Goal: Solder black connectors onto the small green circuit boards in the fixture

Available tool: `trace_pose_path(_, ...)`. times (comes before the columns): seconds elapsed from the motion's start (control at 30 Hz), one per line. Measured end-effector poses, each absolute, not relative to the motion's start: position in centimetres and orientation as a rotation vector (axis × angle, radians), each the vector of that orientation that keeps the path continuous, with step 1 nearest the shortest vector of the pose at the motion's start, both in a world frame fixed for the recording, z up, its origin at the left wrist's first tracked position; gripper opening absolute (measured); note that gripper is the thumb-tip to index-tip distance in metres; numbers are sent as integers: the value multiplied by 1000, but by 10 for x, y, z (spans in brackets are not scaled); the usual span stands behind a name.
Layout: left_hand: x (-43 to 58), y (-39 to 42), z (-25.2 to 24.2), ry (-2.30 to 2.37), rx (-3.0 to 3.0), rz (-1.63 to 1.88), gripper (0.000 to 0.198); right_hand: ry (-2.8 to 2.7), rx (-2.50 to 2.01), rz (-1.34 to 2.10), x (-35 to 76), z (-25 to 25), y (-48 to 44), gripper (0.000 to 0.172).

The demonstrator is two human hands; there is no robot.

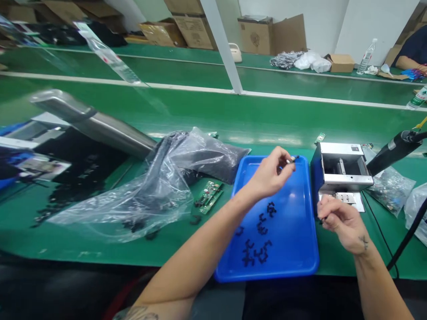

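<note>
My left hand (271, 174) is above the far part of a blue tray (290, 240), its fingers pinched on a small dark piece with a pale part (292, 160). Off the tray's right edge, my right hand (342, 224) is closed at the fingertips on a small black piece (322, 219), mostly covered by the fingers. Just behind that hand stands a metal-topped machine (347, 178) with a small plate at its front. Several small black curved plastic pieces (262, 227) lie scattered in the tray.
Left of the tray are green circuit boards (210, 195) and a clear plastic bag (160, 178) of dark pieces. A black cylindrical tool (393, 151) leans in from the right by bagged parts (390, 186). A person's arm (410, 64) shows at the far bench.
</note>
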State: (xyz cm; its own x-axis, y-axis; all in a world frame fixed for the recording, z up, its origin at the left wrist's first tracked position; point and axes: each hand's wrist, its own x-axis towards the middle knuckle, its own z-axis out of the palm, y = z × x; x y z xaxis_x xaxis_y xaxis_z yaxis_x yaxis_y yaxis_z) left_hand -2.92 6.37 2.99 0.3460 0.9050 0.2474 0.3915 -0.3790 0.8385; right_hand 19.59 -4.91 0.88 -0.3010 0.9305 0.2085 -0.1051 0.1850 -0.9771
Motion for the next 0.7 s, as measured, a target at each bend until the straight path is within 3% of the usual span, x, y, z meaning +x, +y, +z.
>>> trace_pose_path(0.23, 2, 11, 37, 867, 1891, 707, 21, -1340, -898, 1117, 223, 13, -55, 21)
trace_pose_path(0.37, 5, 9, 31, 851, 1959, 693, 20, -1329, -992, 980, 224, 11, -56, 10)
trace_pose_path(0.43, 5, 10, 29, 849, 1987, 695, 23, -1349, -1034, 944, 223, 9, -55, 12)
trace_pose_path(0.53, 3, 11, 28, 850, 2026, 717, 14, -1409, -1086, 916, 222, 6, -56, 20)
trace_pose_path(0.7, 1, 9, 30, 820, 2020, 712, 10, -1549, -1141, 767, 221, 8, -55, 9)
